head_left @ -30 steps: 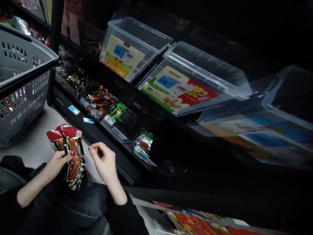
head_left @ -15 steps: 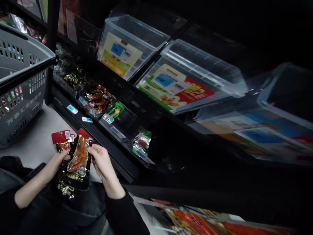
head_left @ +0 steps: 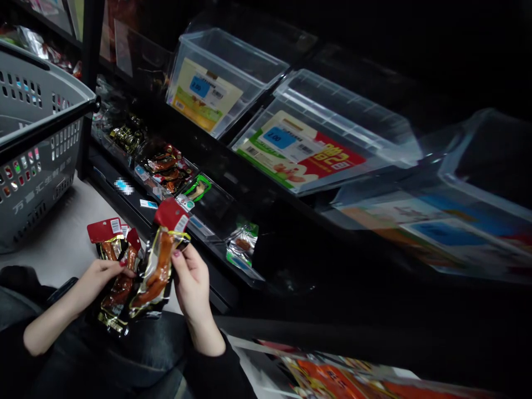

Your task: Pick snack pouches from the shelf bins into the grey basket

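Pinched in my left hand point(head_left: 102, 280) are vacuum packs of duck legs point(head_left: 123, 282), at least two overlapping, with red header tabs and barcodes. My right hand point(head_left: 192, 280) grips another duck-leg pack point(head_left: 155, 271) by its right edge. That pack has a red top, a clear window edged in gold, and brown meat inside. It hangs tilted just right of the others, over my lap. Fingers of both hands are closed, partly hidden behind the packs.
A grey shopping basket point(head_left: 45, 160) stands at the left. Low shelf bins hold more brown meat packs point(head_left: 166, 166), a green-edged pack point(head_left: 199, 188) and a silver-green pack point(head_left: 243, 244). Clear plastic bins point(head_left: 224, 77) with price labels line the shelf above. Red-orange packages point(head_left: 332, 379) lie at bottom right.
My right hand has moved up and right with one duck-leg pack, separating it from the packs in my left hand. Another pack beneath has come into view. The left hand has barely shifted.
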Tool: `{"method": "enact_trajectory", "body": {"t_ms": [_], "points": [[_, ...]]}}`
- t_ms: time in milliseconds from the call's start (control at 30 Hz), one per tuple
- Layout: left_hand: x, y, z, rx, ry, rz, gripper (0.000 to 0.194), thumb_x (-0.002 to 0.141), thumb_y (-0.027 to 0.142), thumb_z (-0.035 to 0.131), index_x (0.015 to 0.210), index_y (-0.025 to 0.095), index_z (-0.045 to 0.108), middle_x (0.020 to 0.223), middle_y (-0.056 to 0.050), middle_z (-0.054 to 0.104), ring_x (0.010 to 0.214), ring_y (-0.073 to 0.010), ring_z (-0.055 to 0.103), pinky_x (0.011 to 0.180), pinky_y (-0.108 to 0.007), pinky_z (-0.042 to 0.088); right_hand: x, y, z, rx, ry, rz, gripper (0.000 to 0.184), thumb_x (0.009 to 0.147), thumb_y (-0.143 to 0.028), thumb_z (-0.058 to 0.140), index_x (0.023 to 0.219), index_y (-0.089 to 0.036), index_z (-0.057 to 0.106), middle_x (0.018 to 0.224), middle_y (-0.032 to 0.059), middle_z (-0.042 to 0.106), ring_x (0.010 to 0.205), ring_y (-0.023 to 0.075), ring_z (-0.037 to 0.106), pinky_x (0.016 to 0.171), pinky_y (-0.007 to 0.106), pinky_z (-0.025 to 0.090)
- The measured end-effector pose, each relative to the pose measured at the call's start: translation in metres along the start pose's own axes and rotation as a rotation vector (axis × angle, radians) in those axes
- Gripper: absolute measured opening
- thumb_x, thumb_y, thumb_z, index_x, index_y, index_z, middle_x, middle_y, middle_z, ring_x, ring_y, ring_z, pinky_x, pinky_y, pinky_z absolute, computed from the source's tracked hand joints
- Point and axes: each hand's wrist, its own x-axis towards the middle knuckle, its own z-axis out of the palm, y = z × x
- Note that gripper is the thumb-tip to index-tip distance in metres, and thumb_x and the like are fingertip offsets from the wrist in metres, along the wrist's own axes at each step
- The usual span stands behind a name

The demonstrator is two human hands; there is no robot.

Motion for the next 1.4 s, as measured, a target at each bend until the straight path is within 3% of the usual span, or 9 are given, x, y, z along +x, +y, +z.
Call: {"method": "enact_trajectory", "body": {"t_ms": [167, 267, 367, 467, 700, 800, 933, 1167, 1400], "points": [[-0.004, 0.008, 0.000, 0.062, 0.023, 0.124, 0.040, 0.069, 0.029, 0.061, 0.108, 0.024, 0.062, 0.118, -0.003, 0.060, 0.110, -0.0236, 0.051, 0.092, -0.030, 0.037, 0.027, 0.020, -0.033, -0.155, 0.198, 0.097, 0.019, 0.077, -0.039, 0.040, 0.073, -0.021, 0.044, 0.063, -0.0028, 0.048, 0.056, 0.0134, 0.045, 0.055, 0.025, 0.037], [-0.007, 0.010, 0.003, 0.007, 0.120, 0.234, 0.080, 0.067, 0.027, 0.064, 0.135, 0.031, 0.022, 0.143, 0.000, 0.029, 0.129, -0.0224, 0.027, 0.101, -0.029, 0.027, 0.035, 0.032, -0.043, -0.436, 0.175, 0.133, 0.018, 0.076, -0.036, 0.041, 0.065, -0.022, 0.040, 0.056, -0.0042, 0.043, 0.054, 0.0133, 0.040, 0.053, 0.025, 0.033], [-0.007, 0.010, 0.007, -0.066, 0.199, 0.251, 0.107, 0.066, 0.028, 0.065, 0.134, 0.030, -0.017, 0.149, -0.002, 0.005, 0.133, -0.0222, 0.012, 0.104, -0.033, 0.022, 0.030, 0.036, -0.030, -0.522, 0.084, 0.160, 0.013, 0.073, -0.032, 0.043, 0.065, -0.021, 0.043, 0.054, -0.0041, 0.045, 0.053, 0.0141, 0.042, 0.053, 0.025, 0.032], [-0.006, 0.009, 0.009, -0.128, 0.208, 0.234, 0.115, 0.064, 0.029, 0.066, 0.130, 0.028, -0.028, 0.149, -0.004, -0.001, 0.133, -0.0221, 0.009, 0.105, -0.036, 0.019, 0.016, 0.032, -0.005, -0.537, -0.014, 0.154, 0.010, 0.074, -0.028, 0.042, 0.069, -0.020, 0.045, 0.059, -0.0029, 0.049, 0.056, 0.0143, 0.046, 0.056, 0.025, 0.034], [-0.001, 0.010, 0.004, -0.096, 0.331, 0.355, 0.118, 0.058, 0.030, 0.070, 0.132, 0.033, -0.022, 0.149, -0.001, -0.003, 0.132, -0.0233, 0.013, 0.104, -0.037, 0.021, -0.008, 0.034, 0.030, -0.305, -0.046, 0.132, 0.007, 0.078, -0.025, 0.041, 0.080, -0.019, 0.043, 0.073, -0.0008, 0.051, 0.063, 0.0127, 0.049, 0.061, 0.024, 0.039], [-0.002, 0.012, 0.001, -0.185, 0.331, 0.242, 0.098, 0.055, 0.027, 0.072, 0.135, 0.024, 0.014, 0.137, -0.010, 0.038, 0.118, -0.0258, 0.044, 0.094, -0.036, 0.040, -0.014, 0.038, 0.037, -0.199, -0.001, 0.127, 0.009, 0.079, -0.027, 0.042, 0.084, -0.020, 0.041, 0.072, -0.0015, 0.050, 0.060, 0.0113, 0.047, 0.057, 0.023, 0.039], [-0.007, 0.016, 0.002, -0.361, 0.236, 0.044, 0.043, 0.054, 0.023, 0.073, 0.093, 0.015, 0.056, 0.085, -0.005, 0.071, 0.077, -0.0214, 0.066, 0.066, -0.027, 0.051, -0.020, 0.037, 0.047, -0.170, 0.050, 0.120, 0.007, 0.080, -0.026, 0.041, 0.083, -0.020, 0.040, 0.071, -0.0018, 0.050, 0.059, 0.0115, 0.047, 0.056, 0.022, 0.039], [-0.015, 0.018, 0.005, -0.521, 0.203, -0.241, 0.029, 0.064, 0.017, 0.063, 0.093, 0.014, 0.061, 0.066, -0.003, 0.072, 0.061, -0.0186, 0.066, 0.060, -0.029, 0.051, -0.021, 0.035, 0.052, -0.143, -0.038, 0.122, 0.007, 0.078, -0.020, 0.040, 0.081, -0.019, 0.047, 0.073, -0.0003, 0.055, 0.068, 0.0133, 0.051, 0.066, 0.025, 0.042], [-0.020, 0.014, 0.007, -0.511, 0.103, -0.245, 0.038, 0.062, 0.014, 0.064, 0.099, 0.016, 0.058, 0.071, -0.002, 0.073, 0.065, -0.0208, 0.067, 0.061, -0.029, 0.052, -0.019, 0.049, 0.051, -0.356, 0.009, -0.007, 0.025, 0.072, -0.012, 0.040, 0.088, -0.016, 0.058, 0.085, 0.0086, 0.059, 0.084, 0.0193, 0.053, 0.077, 0.033, 0.043]]}}
